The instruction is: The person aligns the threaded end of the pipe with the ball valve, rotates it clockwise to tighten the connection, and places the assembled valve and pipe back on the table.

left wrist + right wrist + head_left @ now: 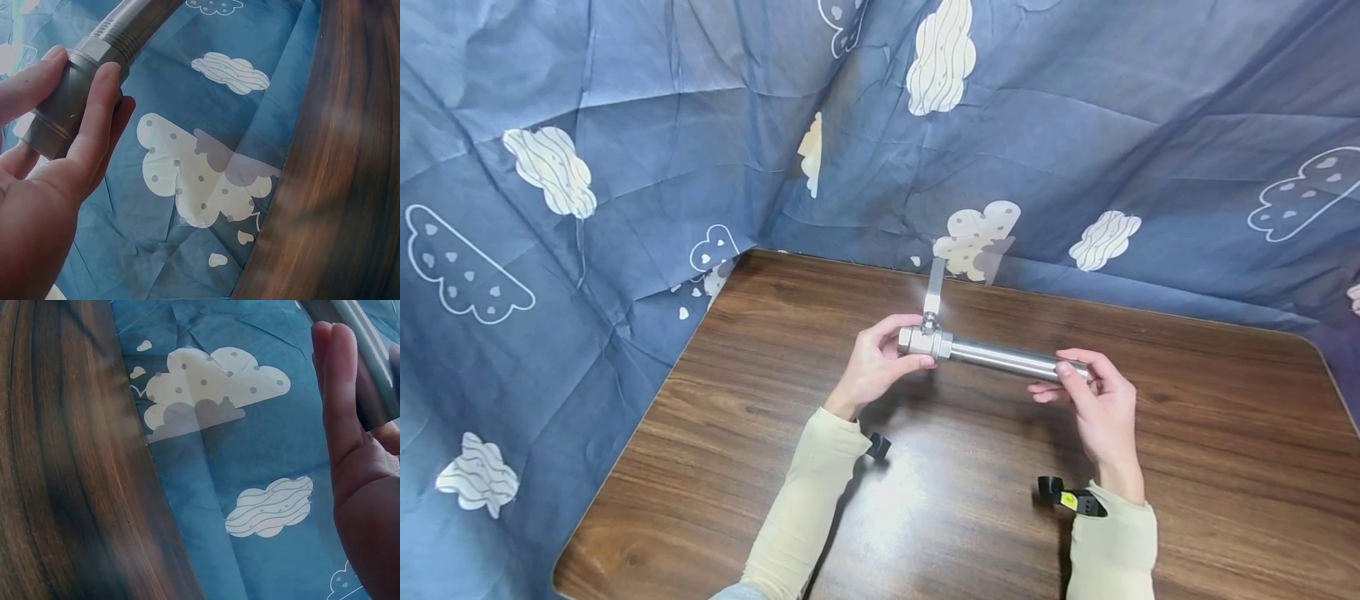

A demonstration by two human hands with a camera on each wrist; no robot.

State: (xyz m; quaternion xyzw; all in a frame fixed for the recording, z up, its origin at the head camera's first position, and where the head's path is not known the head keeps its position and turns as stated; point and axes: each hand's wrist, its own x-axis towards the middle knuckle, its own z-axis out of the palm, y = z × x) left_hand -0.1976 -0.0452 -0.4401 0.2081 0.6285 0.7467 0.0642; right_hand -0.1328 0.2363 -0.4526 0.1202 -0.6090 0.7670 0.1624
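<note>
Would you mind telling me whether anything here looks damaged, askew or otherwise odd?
Nothing stands out. The left hand grips the valve body, the right hand holds the steel pipe level above the wooden table, and the valve handle looks undamaged.

The head view looks forward and down over the bench (pixel 970 500); both wrist views sit close, facing the shared spotted cloud print (pixel 200 175) beyond.

Probably a makeshift recording booth: cloud-print sheet (pixel 1075 125) draped around a wooden table (pixel 1225 467).
</note>
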